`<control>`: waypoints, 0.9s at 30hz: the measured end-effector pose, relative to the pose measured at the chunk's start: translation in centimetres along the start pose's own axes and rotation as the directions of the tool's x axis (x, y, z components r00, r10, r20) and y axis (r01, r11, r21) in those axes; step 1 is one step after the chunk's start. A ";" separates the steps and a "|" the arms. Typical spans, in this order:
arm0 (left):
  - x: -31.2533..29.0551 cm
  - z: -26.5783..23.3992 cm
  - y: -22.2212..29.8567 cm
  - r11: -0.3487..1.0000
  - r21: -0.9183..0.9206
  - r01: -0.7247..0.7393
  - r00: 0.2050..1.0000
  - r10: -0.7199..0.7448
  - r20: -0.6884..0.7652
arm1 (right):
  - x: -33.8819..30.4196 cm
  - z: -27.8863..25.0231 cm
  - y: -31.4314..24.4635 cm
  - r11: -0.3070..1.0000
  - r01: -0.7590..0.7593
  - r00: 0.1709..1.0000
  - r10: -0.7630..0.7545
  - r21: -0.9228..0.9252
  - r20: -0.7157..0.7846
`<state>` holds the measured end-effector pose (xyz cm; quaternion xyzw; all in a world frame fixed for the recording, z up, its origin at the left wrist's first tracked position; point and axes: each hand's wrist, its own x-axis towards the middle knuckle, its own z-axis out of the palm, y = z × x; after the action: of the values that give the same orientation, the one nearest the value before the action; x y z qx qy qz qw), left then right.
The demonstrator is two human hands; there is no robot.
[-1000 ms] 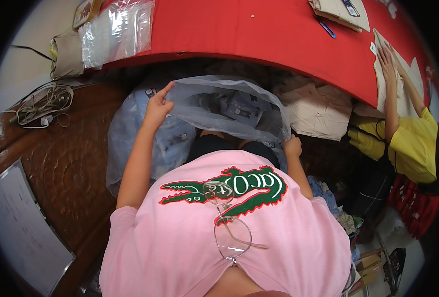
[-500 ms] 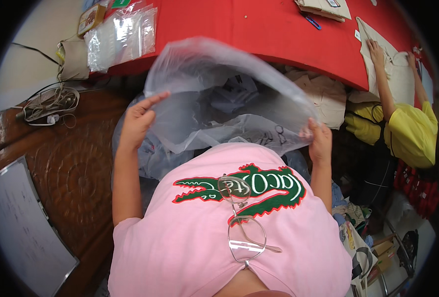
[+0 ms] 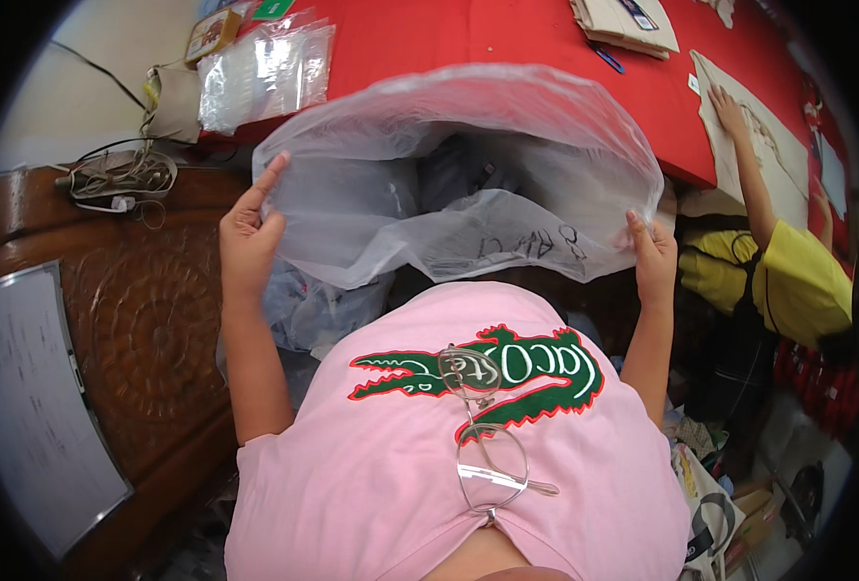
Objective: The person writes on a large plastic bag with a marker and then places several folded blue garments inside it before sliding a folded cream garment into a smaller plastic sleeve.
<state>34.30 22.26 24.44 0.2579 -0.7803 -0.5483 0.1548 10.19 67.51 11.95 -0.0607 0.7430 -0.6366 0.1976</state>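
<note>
A large clear plastic bag (image 3: 507, 228) is spread wide between my hands, its mouth facing up. My left hand (image 3: 250, 228) grips the left side of the rim, index finger stretched along the plastic and the other fingers curled. At the right side, my right hand (image 3: 654, 257) pinches the rim between thumb and fingers. Dark, folded-looking contents (image 3: 458, 174) lie deep in the bag; their kind is hard to make out. Dark handwriting marks the near side of the plastic.
Beyond the bag stands a red-covered table (image 3: 429, 39) with a stack of clear plastic sleeves (image 3: 270, 77) and folded beige cloth (image 3: 628, 24). At right, a person in a yellow shirt (image 3: 802, 281) handles beige fabric (image 3: 763, 140). Left are carved wood (image 3: 168, 300) and a whiteboard (image 3: 47, 407).
My hands have moved farther apart, the right one outward to the right. The bag's mouth has opened wider and rounder, and the view has shifted slightly.
</note>
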 end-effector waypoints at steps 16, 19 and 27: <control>9.2 -7.1 -8.6 0.988 0.096 -0.125 0.990 0.130 -0.052 | 18.4 8.8 -4.1 0.342 0.228 0.550 -0.818 -0.911 -0.170; 12.5 -7.9 -9.7 0.999 -0.039 -0.005 0.994 0.010 0.109 | 22.8 17.9 -7.5 0.398 0.498 0.664 -0.747 -0.770 0.044; 21.2 -12.0 -16.0 0.946 -0.258 0.198 0.980 -0.191 0.051 | 24.7 27.9 -11.2 0.513 0.531 0.847 -0.308 -0.674 0.433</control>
<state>26.96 -3.43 12.85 0.3039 -0.6737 -0.6623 0.1228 -3.85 31.35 14.37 -0.4009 0.8716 -0.2691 0.0850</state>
